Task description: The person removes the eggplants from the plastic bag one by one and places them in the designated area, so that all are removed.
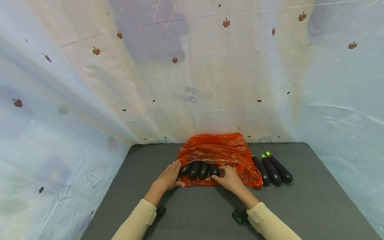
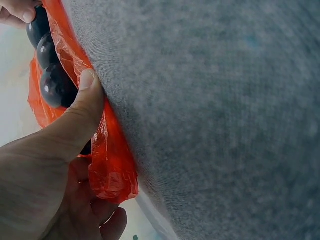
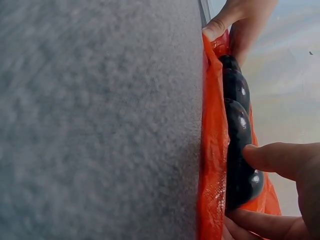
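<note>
A crinkled red plastic bag (image 1: 216,150) lies with its mouth toward me, and the dark rounded ends of several eggplants (image 1: 194,170) show in the opening. My left hand (image 1: 168,176) holds the bag's left corner, thumb on the lower lip (image 2: 112,160) and fingers along the side. At the right of the mouth, my right hand (image 1: 229,178) grips the end of the rightmost eggplant (image 3: 240,160) in the opening, thumb on one side and fingers on the other. Red film hides the far ends of these eggplants.
Three more eggplants (image 1: 271,170) with green stem ends lie side by side right of the bag, the nearest against its edge. A grey table (image 1: 198,213) carries everything. Behind it hangs a pale patterned sheet (image 1: 210,83).
</note>
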Motion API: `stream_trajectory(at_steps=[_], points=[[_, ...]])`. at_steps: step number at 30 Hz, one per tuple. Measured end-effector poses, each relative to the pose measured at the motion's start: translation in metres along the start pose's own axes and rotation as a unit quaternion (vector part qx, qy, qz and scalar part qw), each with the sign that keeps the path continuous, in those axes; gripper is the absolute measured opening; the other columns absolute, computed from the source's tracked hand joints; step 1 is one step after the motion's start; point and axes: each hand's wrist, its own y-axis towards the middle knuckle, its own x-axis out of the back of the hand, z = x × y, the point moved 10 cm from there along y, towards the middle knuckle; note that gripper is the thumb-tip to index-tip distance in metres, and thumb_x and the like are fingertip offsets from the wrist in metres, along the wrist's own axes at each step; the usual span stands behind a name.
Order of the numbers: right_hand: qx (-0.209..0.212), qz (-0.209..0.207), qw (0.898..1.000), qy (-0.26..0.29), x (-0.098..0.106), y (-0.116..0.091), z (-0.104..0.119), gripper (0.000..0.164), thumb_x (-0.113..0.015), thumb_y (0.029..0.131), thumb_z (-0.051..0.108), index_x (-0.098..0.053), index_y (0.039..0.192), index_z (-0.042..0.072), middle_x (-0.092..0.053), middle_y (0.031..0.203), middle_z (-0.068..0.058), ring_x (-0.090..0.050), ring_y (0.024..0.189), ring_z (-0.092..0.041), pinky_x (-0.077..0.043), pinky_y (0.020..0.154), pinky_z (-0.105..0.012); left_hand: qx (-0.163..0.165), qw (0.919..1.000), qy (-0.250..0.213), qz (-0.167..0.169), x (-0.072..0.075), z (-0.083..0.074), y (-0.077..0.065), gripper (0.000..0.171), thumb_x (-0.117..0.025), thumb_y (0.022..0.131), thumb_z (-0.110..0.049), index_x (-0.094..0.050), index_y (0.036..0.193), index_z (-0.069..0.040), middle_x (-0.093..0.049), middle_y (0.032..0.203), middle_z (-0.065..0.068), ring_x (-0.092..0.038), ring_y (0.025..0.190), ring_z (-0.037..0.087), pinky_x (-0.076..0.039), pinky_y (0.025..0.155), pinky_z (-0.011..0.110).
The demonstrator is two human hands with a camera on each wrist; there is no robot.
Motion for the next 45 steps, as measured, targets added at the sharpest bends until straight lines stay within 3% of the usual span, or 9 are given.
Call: stream_trajectory(at_steps=[21,45], points=[[-0.013,0.008,1.0,0.022,0.019,-0.018,-0.004,0.054,-0.084,0.095,0.03,-0.069,0.135,-0.003,-0.073,0.114,-0.013,-0.072,0.099,-0.026,-0.063,0.081,-0.046,-0.004,1.0,0.003,0.0,0.004,-0.004,-0.002,0.104,-0.081,0.093,-0.043,-0.027,0.166,0.007,-0.024,0.175,0.023,-0.024,0.163,0.037,-0.023,0.132,0.049],[0.006,0.002,0.999,0.037,0.04,-0.04,-0.009,0.05,-0.086,0.094,0.025,-0.071,0.136,0.0,-0.074,0.124,-0.014,-0.073,0.101,-0.026,-0.063,0.087,-0.048,0.004,1.0,0.001,-0.006,0.004,-0.002,-0.002,0.104,-0.082,0.092,-0.042,-0.027,0.166,0.007,-0.025,0.175,0.023,-0.024,0.163,0.037,-0.023,0.132,0.049]])
